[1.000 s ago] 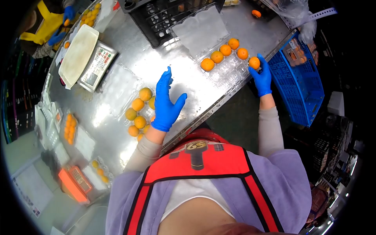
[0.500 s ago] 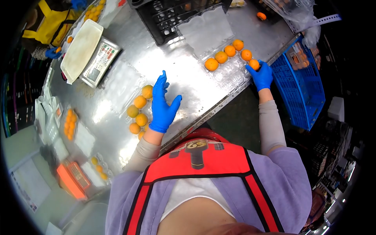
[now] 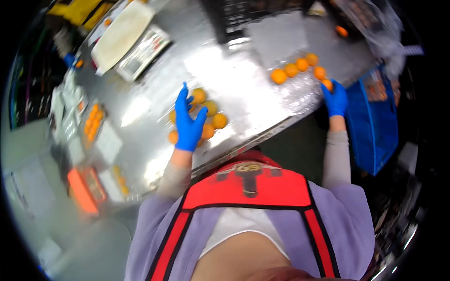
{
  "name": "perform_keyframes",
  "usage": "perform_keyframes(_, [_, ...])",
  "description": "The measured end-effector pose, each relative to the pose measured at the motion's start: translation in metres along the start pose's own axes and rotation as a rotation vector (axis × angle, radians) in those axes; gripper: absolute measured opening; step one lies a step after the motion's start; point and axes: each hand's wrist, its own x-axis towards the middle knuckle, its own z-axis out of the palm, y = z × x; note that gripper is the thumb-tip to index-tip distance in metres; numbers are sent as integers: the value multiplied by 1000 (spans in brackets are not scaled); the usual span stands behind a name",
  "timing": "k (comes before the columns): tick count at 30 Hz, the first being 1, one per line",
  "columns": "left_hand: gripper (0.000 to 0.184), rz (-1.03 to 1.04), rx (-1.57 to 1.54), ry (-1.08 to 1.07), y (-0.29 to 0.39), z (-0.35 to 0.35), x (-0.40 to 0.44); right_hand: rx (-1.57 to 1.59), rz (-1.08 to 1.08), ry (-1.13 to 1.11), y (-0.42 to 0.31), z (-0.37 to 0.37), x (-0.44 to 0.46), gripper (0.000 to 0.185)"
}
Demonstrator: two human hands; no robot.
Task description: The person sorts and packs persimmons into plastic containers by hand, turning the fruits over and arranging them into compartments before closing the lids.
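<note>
My left hand [image 3: 189,125], in a blue glove, hovers over a group of oranges [image 3: 219,121] on the metal table, its fingers spread and nothing held. The hand covers part of that group; several oranges show on both sides of it. At the table's right edge, my right hand [image 3: 336,99], also gloved in blue, has its fingers closed around an orange [image 3: 327,85]. That fruit sits at the end of a bent row of oranges [image 3: 291,70] in a clear plastic tray [image 3: 300,96]. The tray's near part holds no fruit.
A weighing scale [image 3: 140,55] stands at the upper left. The black crate [image 3: 232,23] is at the back, beside a plastic sheet [image 3: 279,37]. A blue crate [image 3: 375,126] stands off the table's right edge. An orange device [image 3: 82,189] and filled trays [image 3: 94,122] lie left.
The view has shifted and blurred. My left hand has moved left across the loose oranges, which now show on its right side too. My right hand stays at the same orange.
</note>
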Motion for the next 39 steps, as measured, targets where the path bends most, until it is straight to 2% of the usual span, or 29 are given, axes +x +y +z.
perform_keyframes(3, [69, -20, 22, 156, -19, -29, -3, 86, -220, 164, 8, 12, 10, 41])
perform_keyframes(5, [64, -37, 57, 254, -25, -45, -8, 247, -305, 133, -4, 11, 20, 39])
perform_keyframes(8, [49, -100, 21, 279, -35, -55, -22, 370, -217, 27, -3, 28, 38, 34])
perform_keyframes(9, [49, -107, 20, 290, -36, -54, -28, 404, -160, 3, 0, 34, 42, 33])
perform_keyframes(11, [48, -127, 117, 188, -40, -53, -41, 382, -123, -8, 7, 44, 50, 32])
perform_keyframes(12, [51, -35, 213, 171, -36, -50, -45, 411, -76, -24, 10, 48, 54, 32])
perform_keyframes(13, [51, -41, 212, 181, -32, -46, -49, 440, -28, -41, 13, 52, 58, 32])
perform_keyframes(15, [55, 112, 444, -61, -23, -38, -54, 439, -25, -77, 12, 50, 59, 33])
perform_keyframes(17, [57, 113, 554, -101, -16, -24, -60, 439, -17, -109, 3, 43, 55, 33])
perform_keyframes(19, [58, 115, 665, -143, -17, -16, -60, 264, -181, 48, -10, 36, 48, 35])
perform_keyframes(21, [56, 231, 764, -124, -25, -13, -57, 264, -230, 121, -33, 20, 36, 36])
perform_keyframes(23, [56, 252, 726, -125, -30, -15, -53, 263, -276, 197, -66, 10, 20, 37])
perform_keyframes(25, [56, 273, 689, -129, -29, -20, -53, 612, -292, 198, -100, 5, 0, 38])
perform_keyframes(27, [55, 158, 273, -74, -20, -29, -51, 784, -324, 43, -137, 4, -25, 42])
perform_keyframes(28, [55, 161, 273, -74, -11, -33, -47, 899, -279, -111, -159, -1, -40, 44])
perform_keyframes(30, [54, -51, -267, -143, 9, -42, -38, 1120, -273, -394, -200, -11, -66, 45])
perform_keyframes(31, [54, -48, -267, -143, 16, -44, -35, 1225, -314, -523, -216, -15, -76, 45])
perform_keyframes(33, [56, -31, -495, -148, 26, -45, -29, 1366, -290, -803, -252, -38, -94, 46])
perform_keyframes(36, [57, 82, -429, -138, 33, -47, -25, 1470, -235, -1133, -282, -61, -107, 50])
perform_keyframes(39, [61, 78, -459, -95, 36, -44, -24, 1517, -316, -1200, -297, -63, -112, 55])
